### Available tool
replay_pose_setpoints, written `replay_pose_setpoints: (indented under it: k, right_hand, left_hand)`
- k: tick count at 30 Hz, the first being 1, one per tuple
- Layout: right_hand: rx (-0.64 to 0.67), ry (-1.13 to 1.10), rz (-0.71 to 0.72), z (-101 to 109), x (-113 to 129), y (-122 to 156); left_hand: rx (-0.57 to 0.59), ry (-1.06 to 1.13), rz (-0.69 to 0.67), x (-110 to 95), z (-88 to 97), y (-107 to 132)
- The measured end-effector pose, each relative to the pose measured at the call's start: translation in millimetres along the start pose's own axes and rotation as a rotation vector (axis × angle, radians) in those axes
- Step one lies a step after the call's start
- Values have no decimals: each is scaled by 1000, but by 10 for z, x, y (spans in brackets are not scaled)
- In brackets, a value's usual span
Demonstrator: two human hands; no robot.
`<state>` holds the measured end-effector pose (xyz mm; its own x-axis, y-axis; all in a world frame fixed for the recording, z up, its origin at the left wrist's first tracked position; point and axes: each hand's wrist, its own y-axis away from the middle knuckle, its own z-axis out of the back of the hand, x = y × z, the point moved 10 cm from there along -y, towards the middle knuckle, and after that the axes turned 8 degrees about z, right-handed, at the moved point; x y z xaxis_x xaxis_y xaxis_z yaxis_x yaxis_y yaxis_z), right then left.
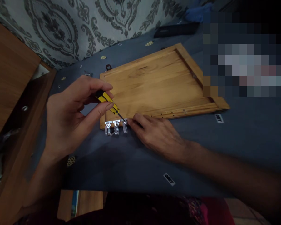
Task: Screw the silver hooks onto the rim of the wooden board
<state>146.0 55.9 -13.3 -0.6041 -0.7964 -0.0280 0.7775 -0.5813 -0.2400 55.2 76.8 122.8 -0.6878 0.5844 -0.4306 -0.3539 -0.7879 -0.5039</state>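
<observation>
My left hand (72,109) is closed around a small yellow-and-black screwdriver (110,101), pinching its handle between thumb and fingers. Its shaft slants down to the rightmost of three silver metal hook brackets (125,125). They sit side by side along the near left edge of a framed wooden panel (154,82), with their curved parts hanging past the edge. My right hand (156,132) rests on that edge, fingers curled and fingertips pressed on the same bracket's right end. The exact fingertip contact is partly hidden. Several small dark holes run along the near edge to the right.
The panel lies on a dark blue printed cloth (135,162). Behind it are a long black object (175,30) and a patterned curtain or wall covering (84,28). Wooden furniture (11,81) stands close on the left. The upper right is blurred out.
</observation>
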Motion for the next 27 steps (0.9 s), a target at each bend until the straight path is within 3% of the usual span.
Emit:
replay_pose_setpoints:
  k: [17, 22, 27]
  right_hand:
    - [-20, 13, 10, 13, 9, 7]
    - [-7, 17, 9, -5, 6, 1]
    - [20, -6, 0, -25, -3, -5]
  left_hand:
    - [106, 33, -45, -50, -61, -17]
    - [86, 31, -28, -41, -44, -16]
    - [-10, 50, 5, 0, 68, -3]
